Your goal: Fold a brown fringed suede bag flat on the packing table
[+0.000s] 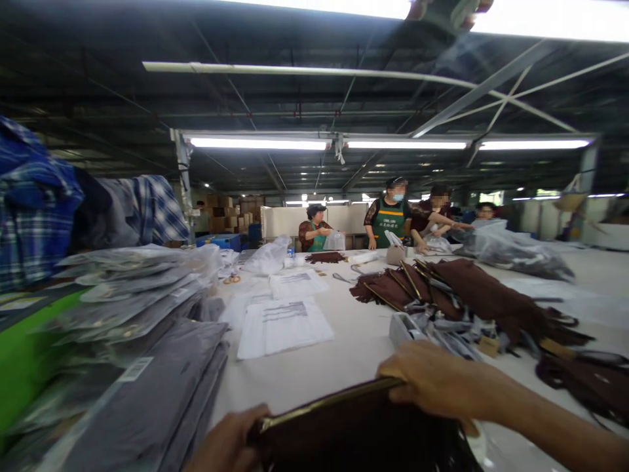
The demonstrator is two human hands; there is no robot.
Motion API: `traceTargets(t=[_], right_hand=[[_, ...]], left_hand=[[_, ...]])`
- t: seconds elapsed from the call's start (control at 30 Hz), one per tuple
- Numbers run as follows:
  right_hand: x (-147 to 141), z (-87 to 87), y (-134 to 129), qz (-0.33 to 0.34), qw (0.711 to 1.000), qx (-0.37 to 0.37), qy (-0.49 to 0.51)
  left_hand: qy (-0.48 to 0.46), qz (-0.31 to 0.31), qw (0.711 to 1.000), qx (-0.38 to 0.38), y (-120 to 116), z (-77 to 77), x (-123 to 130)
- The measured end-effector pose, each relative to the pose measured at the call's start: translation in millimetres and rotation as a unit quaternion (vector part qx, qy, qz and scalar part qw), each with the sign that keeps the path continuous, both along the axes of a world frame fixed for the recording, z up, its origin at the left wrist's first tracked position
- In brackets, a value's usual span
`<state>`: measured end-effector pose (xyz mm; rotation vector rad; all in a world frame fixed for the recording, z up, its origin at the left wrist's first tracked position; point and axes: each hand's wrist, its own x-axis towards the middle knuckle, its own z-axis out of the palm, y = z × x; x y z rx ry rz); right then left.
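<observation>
A dark brown bag (354, 432) with a gold zipper along its top edge is held up at the bottom of the view. My left hand (233, 436) grips its left end, fingers wrapped round the corner. At the right end of the zipper edge, my right hand (425, 380) pinches the bag from above. The lower part of the bag is cut off by the frame. Beyond my right hand lies a heap of brown bags (472, 295) with gold zippers and fringes. Printed clear plastic bags (285, 324) rest flat on the table ahead.
Stacks of grey packaged items (147, 393) in plastic rise on the left, beside a green surface (39, 367). Across the white table (295, 380) several co-workers stand or sit, one in a green apron (388, 223). A filled plastic sack (521, 252) lies at the far right.
</observation>
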<state>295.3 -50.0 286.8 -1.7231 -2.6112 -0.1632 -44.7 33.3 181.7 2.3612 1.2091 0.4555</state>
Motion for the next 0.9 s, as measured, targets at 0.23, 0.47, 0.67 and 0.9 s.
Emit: traceTargets(t=[0.23, 0.47, 0.67, 0.9], right_hand=[[29.4, 2.0, 57.8, 0.001, 0.992, 0.116, 0.049], [45.1, -131.4, 44.2, 0.047, 0.982, 0.161, 0.092], [58.8, -244.2, -3.5, 0.054, 0.987, 0.038, 0.149], [44.4, -197.4, 20.8, -0.020, 0.984, -0.006, 0.179]], left_hand=[[0.076, 0.041, 0.963, 0.257, 54.3, 101.2, 16.1], [0.213, -0.055, 0.949, 0.226, 19.9, 23.0, 14.0], [0.234, -0.087, 0.955, 0.162, -29.5, -80.1, 0.3], [0.077, -0.056, 0.994, 0.046, -40.4, -52.6, 1.7]])
